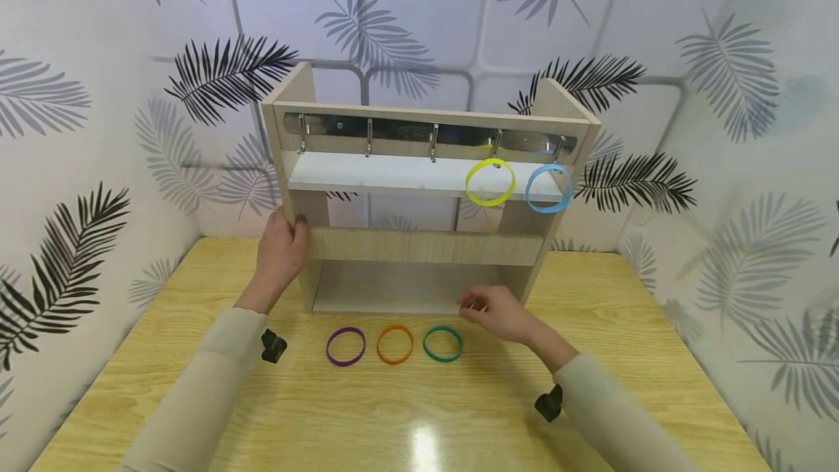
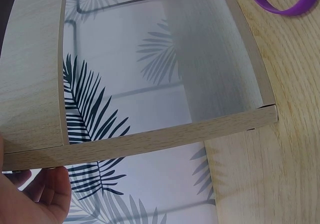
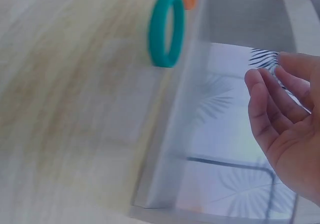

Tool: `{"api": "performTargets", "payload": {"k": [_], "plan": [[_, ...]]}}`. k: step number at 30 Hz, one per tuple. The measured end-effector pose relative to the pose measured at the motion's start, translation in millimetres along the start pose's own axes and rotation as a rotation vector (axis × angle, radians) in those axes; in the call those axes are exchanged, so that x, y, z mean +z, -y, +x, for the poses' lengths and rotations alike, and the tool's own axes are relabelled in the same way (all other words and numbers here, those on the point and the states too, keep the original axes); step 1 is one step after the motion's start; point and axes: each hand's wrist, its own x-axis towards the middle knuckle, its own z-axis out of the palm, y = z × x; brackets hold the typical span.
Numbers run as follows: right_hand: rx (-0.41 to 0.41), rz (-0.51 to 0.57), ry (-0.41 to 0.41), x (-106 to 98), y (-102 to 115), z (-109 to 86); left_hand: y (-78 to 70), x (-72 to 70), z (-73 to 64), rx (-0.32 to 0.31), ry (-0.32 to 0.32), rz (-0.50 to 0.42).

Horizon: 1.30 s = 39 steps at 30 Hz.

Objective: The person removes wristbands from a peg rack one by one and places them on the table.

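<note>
My left hand [image 1: 280,246] grips the left side panel of a small wooden shelf [image 1: 426,246], its thumb at the front edge; the left wrist view shows curled fingers against the panel's outer face. Over the table, before the shelf's lower right, my right hand [image 1: 501,312] is loosely bent with nothing in it. Left of that hand lies a teal wristband [image 1: 443,360], then an orange wristband [image 1: 395,363] and a purple wristband [image 1: 344,363]. A yellow wristband [image 1: 485,203] and a light blue wristband [image 1: 549,208] hang from the two rightmost hooks.
A metal hook rail [image 1: 400,130] runs along the shelf's upper front, with three bare hooks on the left. The shelf stands on a wood-grain table [image 1: 393,421], close to a leaf-patterned wall [image 1: 419,13]. A black wrist camera [image 1: 549,403] sits beneath the right sleeve.
</note>
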Motion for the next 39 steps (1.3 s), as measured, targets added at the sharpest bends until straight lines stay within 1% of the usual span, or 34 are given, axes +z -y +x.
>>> {"api": "performTargets", "payload": {"k": [9,17,25,28,35,39], "plan": [[-0.035,-0.010,-0.073,-16,18,-0.6,1.8,0.3,-0.3,-0.004,0.002,0.018],[-0.092,-0.016,-0.153,-29,32,-0.8,1.9,0.6,0.0,-0.003,0.004,0.020],[-0.096,-0.028,-0.225,-46,43,-1.6,0.8,0.4,1.1,-0.009,0.007,0.020],[-0.108,-0.029,-0.247,-52,46,-1.0,1.0,0.3,1.1,-0.008,0.007,0.019],[-0.215,-0.027,-0.313,-68,58,2.1,0.9,-0.2,0.9,-0.010,0.010,0.016],[-0.256,-0.056,-0.358,-79,64,4.0,0.3,-0.4,1.0,-0.013,0.013,0.016]]}}
